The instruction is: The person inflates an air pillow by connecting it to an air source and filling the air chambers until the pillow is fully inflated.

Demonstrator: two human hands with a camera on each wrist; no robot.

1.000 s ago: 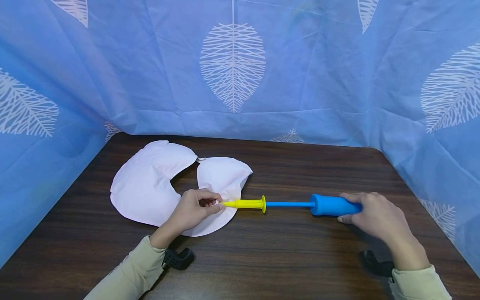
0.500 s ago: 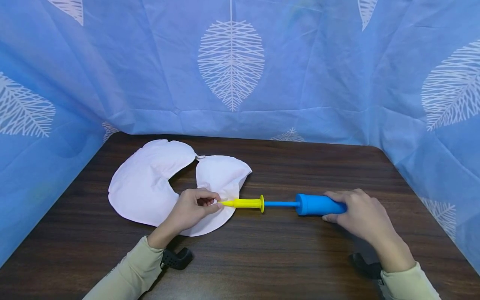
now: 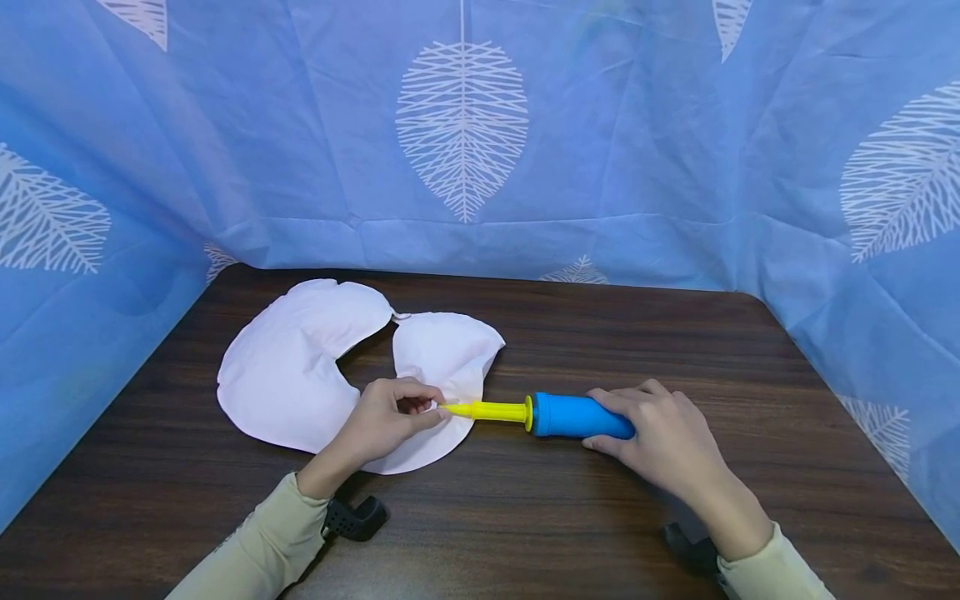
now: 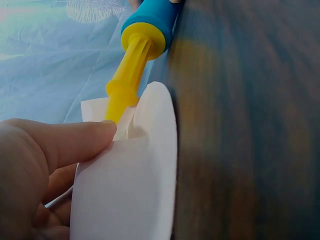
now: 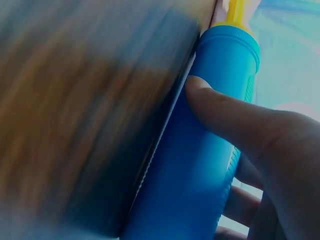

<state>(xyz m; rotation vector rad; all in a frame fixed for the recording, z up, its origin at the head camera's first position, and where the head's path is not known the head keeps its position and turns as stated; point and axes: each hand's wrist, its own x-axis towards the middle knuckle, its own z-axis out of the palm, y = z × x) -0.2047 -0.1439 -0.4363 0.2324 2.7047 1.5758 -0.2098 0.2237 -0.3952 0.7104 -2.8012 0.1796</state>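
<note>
A white, partly puffed inflatable in the shape of a neck pillow (image 3: 281, 367) lies curved on the left of the table. My left hand (image 3: 381, 421) pinches the inflatable's small valve where the tip of the yellow pump nozzle (image 3: 497, 411) goes in; in the left wrist view, thumb and fingers hide the very tip. The blue barrel (image 3: 573, 415) of the hand pump lies against the yellow flange, its rod out of sight. My right hand (image 3: 667, 433) grips the barrel's rear, with the thumb (image 5: 215, 100) along its side in the right wrist view.
The dark wood-grain table (image 3: 570, 517) carries all of this. Blue cloth (image 3: 615, 150) with white leaf prints hangs behind and on both sides. Black wrist straps (image 3: 356, 518) sit by both cuffs.
My right hand has slid the blue barrel left, over the rod, until it meets the yellow flange. The left hand and the inflatable stay nearly still.
</note>
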